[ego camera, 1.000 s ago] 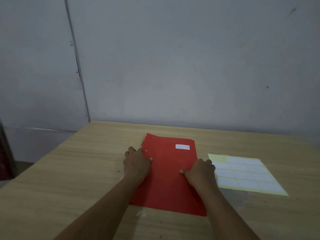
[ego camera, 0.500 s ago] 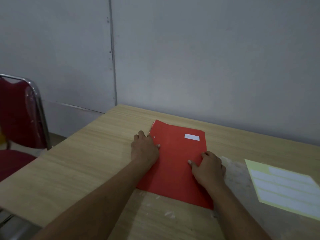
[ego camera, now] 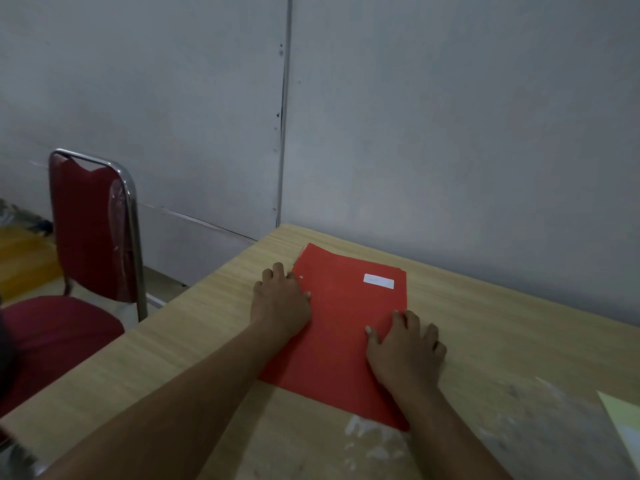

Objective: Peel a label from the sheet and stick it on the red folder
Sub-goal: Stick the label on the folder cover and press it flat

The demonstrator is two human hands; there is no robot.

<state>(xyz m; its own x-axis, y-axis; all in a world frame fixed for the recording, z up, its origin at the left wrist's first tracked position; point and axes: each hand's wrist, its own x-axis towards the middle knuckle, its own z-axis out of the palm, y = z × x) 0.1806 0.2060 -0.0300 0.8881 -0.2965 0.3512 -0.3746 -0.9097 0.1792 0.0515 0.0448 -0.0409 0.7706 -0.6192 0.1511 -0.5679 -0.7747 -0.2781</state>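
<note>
The red folder (ego camera: 341, 327) lies flat on the wooden table (ego camera: 194, 341), its far end near the wall. A white label (ego camera: 378, 281) is stuck near its far right corner. My left hand (ego camera: 280, 303) rests palm down on the folder's left edge, fingers spread. My right hand (ego camera: 407, 348) presses flat on the folder's right edge, fingers apart. Neither hand holds anything. Only a corner of the yellow label sheet (ego camera: 625, 422) shows at the right edge of the view.
A red padded chair with a chrome frame (ego camera: 93, 237) stands left of the table. A grey wall (ego camera: 450, 133) runs along the table's far edge. White smears (ego camera: 374, 441) mark the tabletop near the folder's near corner.
The view has swung left: the chair has come into sight and the label sheet has slid almost out at the right. Both hands stay flat on the folder.
</note>
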